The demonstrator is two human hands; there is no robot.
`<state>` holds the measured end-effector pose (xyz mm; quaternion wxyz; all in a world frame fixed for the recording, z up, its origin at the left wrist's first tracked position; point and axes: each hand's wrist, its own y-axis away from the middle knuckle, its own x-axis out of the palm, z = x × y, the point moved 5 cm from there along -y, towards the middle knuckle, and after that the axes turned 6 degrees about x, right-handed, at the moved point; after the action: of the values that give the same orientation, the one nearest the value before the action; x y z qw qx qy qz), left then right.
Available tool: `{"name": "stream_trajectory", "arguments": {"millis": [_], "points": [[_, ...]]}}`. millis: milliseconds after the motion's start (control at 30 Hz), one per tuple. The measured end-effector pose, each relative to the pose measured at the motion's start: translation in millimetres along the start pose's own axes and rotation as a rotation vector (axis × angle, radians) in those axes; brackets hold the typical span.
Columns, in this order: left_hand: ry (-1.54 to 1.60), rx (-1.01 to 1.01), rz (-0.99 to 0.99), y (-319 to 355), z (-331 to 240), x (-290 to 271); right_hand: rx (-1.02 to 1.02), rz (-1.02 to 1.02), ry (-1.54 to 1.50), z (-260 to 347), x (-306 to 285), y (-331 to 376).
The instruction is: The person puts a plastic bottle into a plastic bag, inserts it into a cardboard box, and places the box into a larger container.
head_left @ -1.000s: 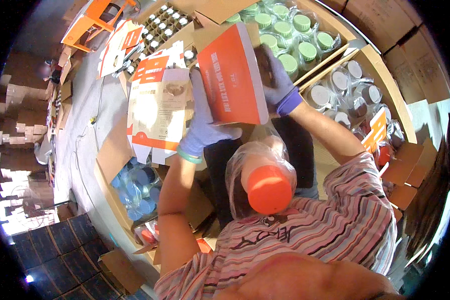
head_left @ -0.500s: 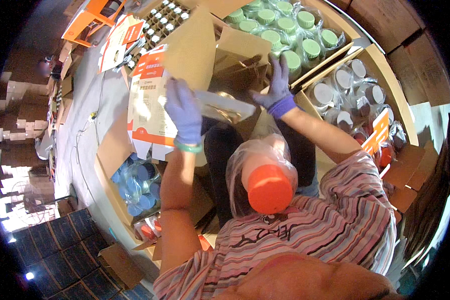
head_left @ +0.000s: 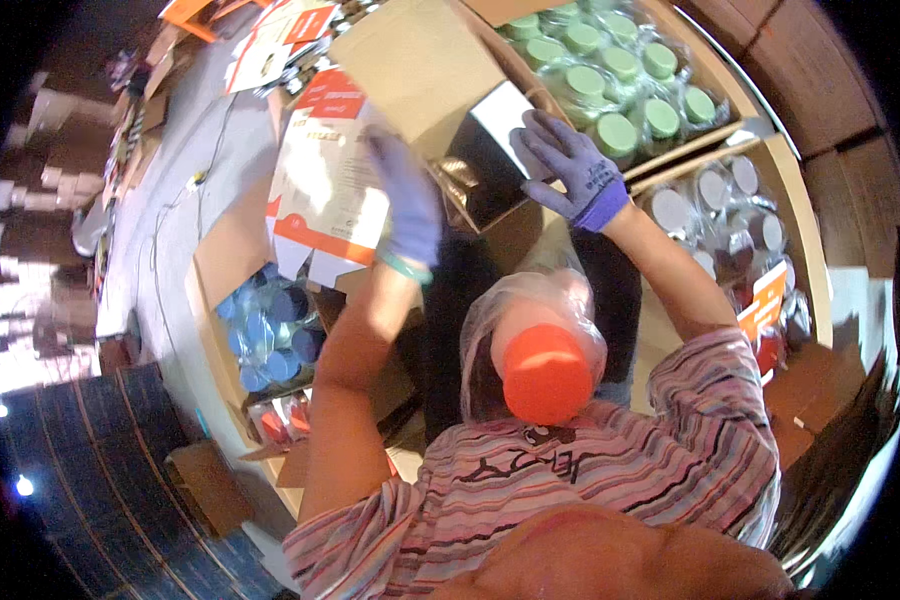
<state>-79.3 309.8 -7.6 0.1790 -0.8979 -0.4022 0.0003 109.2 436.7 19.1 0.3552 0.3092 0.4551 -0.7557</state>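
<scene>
My right hand, in a purple glove, has its fingers stretched out against the white side of a dark box. That box lies in an open brown carton in front of me. Beside the carton's left edge is my left hand, also gloved and smeared by motion, so its fingers cannot be made out. A bottle with an orange cap, wrapped in clear plastic, rests upright against my lap. Under the left hand, a white and orange printed flat carton leans beside the open one.
Green-capped bottles in plastic fill a box at the far right, with grey-capped bottles nearer. Blue-capped bottles sit in a carton on the left. Stacked cartons stand along the right; dark stacked boxes are at lower left.
The pale flat-sided thing between my hands has tipped and moved away into the open carton, where the dark box now shows. My left hand has shifted right; the right stays beside it.
</scene>
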Motion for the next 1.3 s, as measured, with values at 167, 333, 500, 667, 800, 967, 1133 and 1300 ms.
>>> {"name": "stream_trajectory", "arguments": {"millis": [167, 333, 500, 667, 800, 967, 1133, 1300], "points": [[-1.106, 0.430, 0.391, 28, -51, 48, 0.121, -0.031, 0.089, 7, 14, 3], [-1.395, 0.559, 0.777, 24, -52, 73, 0.097, -0.028, -0.019, 0, 3, 16], [-1.558, 0.514, 0.927, 27, -31, 68, 0.094, -0.007, -0.247, 3, -22, 41], [-1.430, 0.593, 0.826, 11, -3, 64, 0.074, 0.599, -0.323, 28, -26, 141], [-1.516, 0.563, 0.972, 1, -8, 79, 0.155, 0.697, -0.210, 64, -24, 192], [-1.574, 0.610, 1.062, -1, 5, 72, 0.327, 0.186, -0.135, 57, -38, 158], [-1.337, 0.573, 1.145, -17, 41, 40, -0.180, 0.354, -0.252, 66, -9, 124], [-1.261, 0.290, 1.308, 19, -5, 62, 0.007, 0.396, -0.580, 59, -5, 100]]}}
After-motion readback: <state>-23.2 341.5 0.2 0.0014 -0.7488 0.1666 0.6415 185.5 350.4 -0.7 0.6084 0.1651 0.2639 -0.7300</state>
